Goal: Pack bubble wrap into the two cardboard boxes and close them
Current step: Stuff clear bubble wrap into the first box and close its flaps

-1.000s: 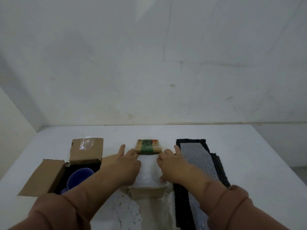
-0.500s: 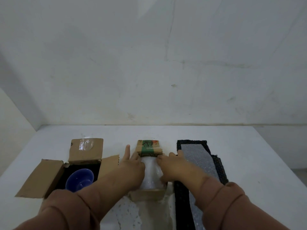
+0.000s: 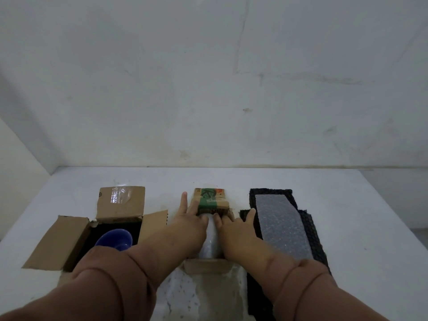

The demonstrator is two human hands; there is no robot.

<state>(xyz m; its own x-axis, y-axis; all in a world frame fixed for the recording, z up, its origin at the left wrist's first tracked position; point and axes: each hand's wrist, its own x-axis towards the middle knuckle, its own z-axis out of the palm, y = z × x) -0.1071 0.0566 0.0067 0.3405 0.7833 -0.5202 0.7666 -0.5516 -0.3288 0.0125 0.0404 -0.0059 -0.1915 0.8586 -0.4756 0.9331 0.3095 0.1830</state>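
- The middle cardboard box (image 3: 209, 266) sits on the white table (image 3: 361, 228) right in front of you, its far flap (image 3: 211, 200) with the green print standing up behind your fingertips.
- A wad of bubble wrap (image 3: 210, 242) fills its opening and shows as a pale strip in the gap between your two hands.
- Your left hand (image 3: 188, 224) lies flat on the left side of that wrap, fingers stretched forward and together, the forefinger pointing out past the flap; it presses rather than grips.
- Your right hand (image 3: 235, 227) lies the same way on the right side, fingers extended and spread a little, holding nothing closed in them; its outer finger reaches the edge of the black mat (image 3: 312, 232).
- On that mat, just right of the box, lies a second sheet of bubble wrap (image 3: 281, 224), flat and untouched.
- To the left, apart from your hands, the other cardboard box (image 3: 69, 239) stands with all its flaps open, and a blue bowl (image 3: 114, 239) rests inside it.
- A further piece of wrap (image 3: 183, 290) lies on the table between your forearms.
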